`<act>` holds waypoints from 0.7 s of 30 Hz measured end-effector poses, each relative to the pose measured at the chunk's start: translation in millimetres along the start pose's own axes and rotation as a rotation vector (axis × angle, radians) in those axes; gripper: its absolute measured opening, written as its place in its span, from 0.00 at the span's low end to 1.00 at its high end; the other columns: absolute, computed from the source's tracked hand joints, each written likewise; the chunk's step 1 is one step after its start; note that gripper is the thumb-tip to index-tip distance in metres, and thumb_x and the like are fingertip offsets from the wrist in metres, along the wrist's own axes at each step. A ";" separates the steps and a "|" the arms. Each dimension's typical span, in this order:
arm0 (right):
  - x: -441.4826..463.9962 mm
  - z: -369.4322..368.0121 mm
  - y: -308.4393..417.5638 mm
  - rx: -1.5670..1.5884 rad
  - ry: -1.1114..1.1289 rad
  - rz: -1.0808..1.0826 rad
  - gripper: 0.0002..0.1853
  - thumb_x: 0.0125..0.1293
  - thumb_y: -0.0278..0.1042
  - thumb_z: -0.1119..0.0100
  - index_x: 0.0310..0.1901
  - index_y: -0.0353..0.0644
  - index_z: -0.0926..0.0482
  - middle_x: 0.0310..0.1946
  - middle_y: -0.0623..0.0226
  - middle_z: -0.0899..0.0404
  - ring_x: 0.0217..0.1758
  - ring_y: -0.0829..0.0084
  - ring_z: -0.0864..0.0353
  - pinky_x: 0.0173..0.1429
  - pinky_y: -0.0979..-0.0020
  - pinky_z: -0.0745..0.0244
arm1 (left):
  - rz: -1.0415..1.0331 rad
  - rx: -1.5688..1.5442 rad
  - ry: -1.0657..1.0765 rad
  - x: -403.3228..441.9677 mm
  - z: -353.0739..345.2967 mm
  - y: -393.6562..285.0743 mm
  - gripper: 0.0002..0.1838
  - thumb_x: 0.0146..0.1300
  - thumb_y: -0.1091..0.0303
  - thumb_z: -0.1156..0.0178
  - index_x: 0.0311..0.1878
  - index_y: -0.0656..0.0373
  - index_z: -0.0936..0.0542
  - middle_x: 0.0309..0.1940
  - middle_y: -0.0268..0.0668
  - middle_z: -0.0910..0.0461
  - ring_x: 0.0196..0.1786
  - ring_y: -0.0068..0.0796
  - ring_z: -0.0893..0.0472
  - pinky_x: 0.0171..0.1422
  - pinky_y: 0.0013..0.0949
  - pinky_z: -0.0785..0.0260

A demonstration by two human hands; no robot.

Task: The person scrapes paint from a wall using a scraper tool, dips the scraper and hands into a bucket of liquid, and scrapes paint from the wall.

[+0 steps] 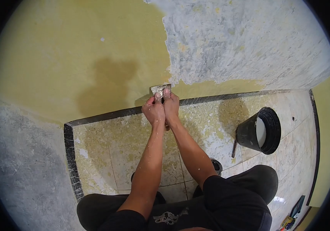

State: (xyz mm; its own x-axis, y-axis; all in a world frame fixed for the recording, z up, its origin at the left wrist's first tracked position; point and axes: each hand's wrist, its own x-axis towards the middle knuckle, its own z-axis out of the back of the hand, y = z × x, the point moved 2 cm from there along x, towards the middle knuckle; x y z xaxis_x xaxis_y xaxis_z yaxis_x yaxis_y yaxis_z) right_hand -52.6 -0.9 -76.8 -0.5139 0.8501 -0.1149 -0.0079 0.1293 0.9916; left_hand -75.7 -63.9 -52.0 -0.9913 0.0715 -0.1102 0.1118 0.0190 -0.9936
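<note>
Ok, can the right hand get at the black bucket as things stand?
Likely yes: only flake-strewn floor shows between right hand and bucket. It would have to come off the scraper first, though.

Single head-height view, facing forward and down

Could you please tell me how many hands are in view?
2. The left hand and the right hand are side by side, gripping the scraper against the yellow wall, just above the dark skirting.

The black shirt (221, 204) bears a pale print (169, 218).
</note>
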 end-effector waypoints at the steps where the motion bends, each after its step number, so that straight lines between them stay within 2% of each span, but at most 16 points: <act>1: -1.6 -1.4 1.9 -0.002 -0.004 -0.004 0.23 0.71 0.43 0.52 0.26 0.29 0.25 0.16 0.57 0.29 0.23 0.70 0.36 0.32 0.62 0.35 | 0.004 0.003 0.003 2.2 1.5 1.0 0.14 0.63 0.66 0.40 0.31 0.70 0.18 0.18 0.32 0.22 0.23 0.16 0.32 0.28 0.27 0.38; 3: -5.6 -2.1 6.8 -0.090 -0.043 -0.018 0.23 0.72 0.44 0.52 0.26 0.33 0.25 0.17 0.70 0.30 0.23 0.79 0.38 0.28 0.70 0.39 | -0.050 0.043 0.027 8.4 4.1 2.1 0.14 0.62 0.66 0.39 0.30 0.70 0.18 0.16 0.33 0.23 0.22 0.17 0.33 0.27 0.29 0.39; 4: -5.2 -2.3 8.4 -0.094 -0.047 -0.020 0.23 0.72 0.44 0.52 0.26 0.33 0.25 0.17 0.70 0.30 0.23 0.79 0.38 0.28 0.70 0.39 | -0.046 0.043 0.031 9.9 2.8 3.3 0.14 0.62 0.66 0.39 0.30 0.70 0.18 0.16 0.33 0.23 0.22 0.17 0.33 0.27 0.29 0.39; 6: -5.9 -2.2 14.2 -0.120 -0.044 0.106 0.23 0.72 0.45 0.52 0.25 0.32 0.26 0.17 0.70 0.31 0.24 0.79 0.39 0.28 0.68 0.40 | -0.085 0.018 0.005 10.8 2.1 5.0 0.14 0.62 0.65 0.39 0.31 0.71 0.18 0.15 0.34 0.24 0.22 0.18 0.34 0.26 0.31 0.39; 10: -8.8 -5.9 33.3 -0.110 -0.056 0.167 0.23 0.71 0.45 0.51 0.25 0.31 0.26 0.17 0.70 0.31 0.24 0.79 0.39 0.28 0.68 0.39 | -0.093 0.041 0.053 11.4 6.5 -18.1 0.15 0.62 0.65 0.39 0.32 0.71 0.18 0.16 0.36 0.22 0.21 0.20 0.34 0.27 0.32 0.39; 12: -5.5 -6.1 27.1 -0.181 -0.091 0.238 0.25 0.69 0.46 0.50 0.25 0.27 0.27 0.18 0.42 0.30 0.21 0.55 0.33 0.32 0.56 0.36 | -0.049 0.166 0.000 11.2 5.9 -15.5 0.15 0.62 0.65 0.39 0.33 0.72 0.19 0.18 0.37 0.21 0.22 0.20 0.33 0.29 0.32 0.37; 14: -1.5 -3.9 -4.4 -0.087 -0.109 0.247 0.26 0.68 0.46 0.49 0.24 0.27 0.27 0.18 0.42 0.29 0.21 0.54 0.34 0.31 0.56 0.36 | -0.064 0.099 0.013 6.6 3.9 5.6 0.14 0.62 0.65 0.40 0.34 0.71 0.18 0.19 0.37 0.20 0.24 0.20 0.32 0.30 0.32 0.36; 16: -5.2 6.6 -4.5 -0.171 -0.082 0.099 0.26 0.68 0.46 0.48 0.23 0.27 0.27 0.18 0.42 0.29 0.20 0.55 0.33 0.31 0.57 0.35 | 0.059 -0.014 0.066 2.4 -0.1 26.7 0.14 0.63 0.66 0.41 0.34 0.70 0.18 0.22 0.37 0.19 0.26 0.19 0.30 0.32 0.31 0.35; 17: -8.3 14.8 2.5 -0.254 -0.051 0.083 0.23 0.68 0.46 0.48 0.28 0.28 0.25 0.19 0.43 0.27 0.20 0.56 0.32 0.31 0.58 0.34 | 0.056 -0.095 0.119 5.3 -3.0 40.4 0.13 0.65 0.67 0.42 0.35 0.70 0.17 0.25 0.36 0.18 0.27 0.19 0.28 0.34 0.29 0.34; 18: -11.3 17.3 3.3 -0.256 -0.051 0.070 0.23 0.68 0.46 0.48 0.28 0.28 0.25 0.19 0.43 0.27 0.20 0.56 0.32 0.31 0.58 0.34 | 0.066 -0.086 0.118 2.8 -2.5 39.4 0.13 0.65 0.67 0.42 0.35 0.70 0.17 0.25 0.36 0.18 0.27 0.19 0.28 0.34 0.29 0.34; 21: -11.2 20.0 13.4 -0.314 -0.082 0.178 0.21 0.68 0.46 0.49 0.34 0.30 0.24 0.20 0.45 0.26 0.20 0.56 0.30 0.31 0.60 0.33 | 0.168 -0.234 0.120 -3.1 -10.5 30.0 0.08 0.63 0.72 0.42 0.33 0.67 0.18 0.26 0.33 0.21 0.28 0.21 0.27 0.33 0.27 0.34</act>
State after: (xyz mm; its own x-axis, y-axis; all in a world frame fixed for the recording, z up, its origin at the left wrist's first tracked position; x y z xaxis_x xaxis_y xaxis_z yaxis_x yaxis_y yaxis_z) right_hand -29.8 1.5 -63.5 -0.4609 0.8848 0.0689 -0.1943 -0.1763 0.9650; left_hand -68.6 -53.0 -81.2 -0.9438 0.2103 -0.2548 0.3004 0.2248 -0.9270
